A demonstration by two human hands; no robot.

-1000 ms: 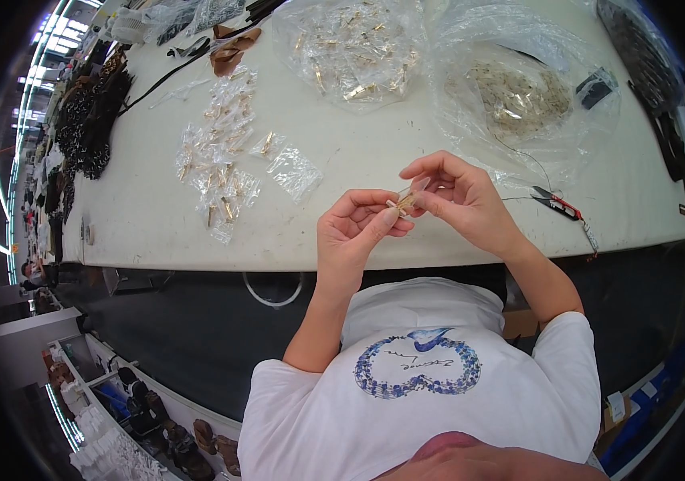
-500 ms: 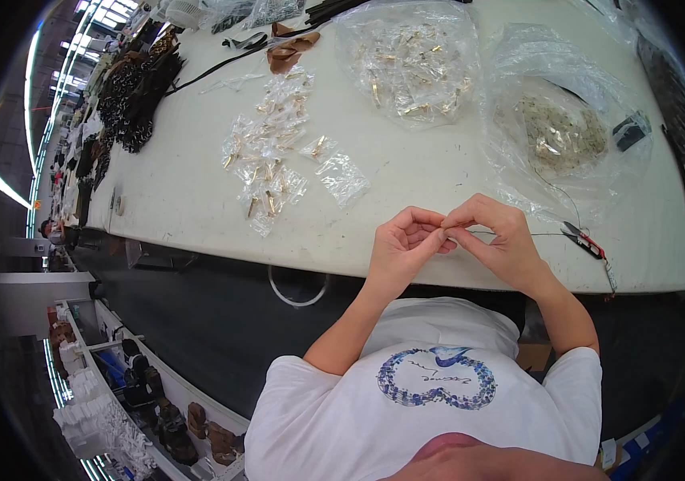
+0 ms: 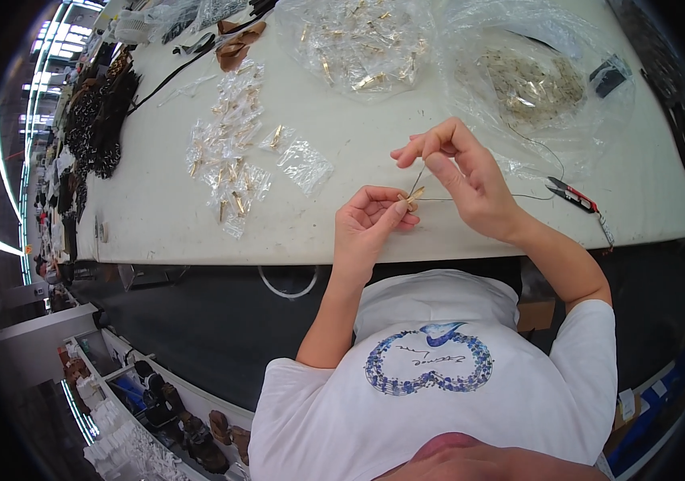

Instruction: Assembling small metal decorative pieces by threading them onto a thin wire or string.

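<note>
Close to the table's front edge, my left hand (image 3: 361, 232) pinches a small gold-coloured metal piece (image 3: 414, 197) between thumb and fingers. A thin dark cord (image 3: 530, 196) runs from that piece to the right along the table. Above and to the right, my right hand (image 3: 474, 183) is raised, with thumb and forefinger pinching a short length of the cord that rises from the metal piece. Its other fingers are loosely bent. Small scissors with red-and-black handles (image 3: 573, 196) lie right of my right hand, where the cord passes.
Small clear bags (image 3: 230, 148) with gold-coloured pieces lie left on the white table (image 3: 150, 208). A large clear bag (image 3: 358, 48) of similar pieces is at the back. Another clear bag (image 3: 535, 88) holds a tangled beige bundle. Black straps (image 3: 102, 116) hang at the far left.
My hands have parted: the right one has moved up, drawing out the cord. The gold-coloured piece now shows in my left hand. The view has shifted, so the table things appear further left.
</note>
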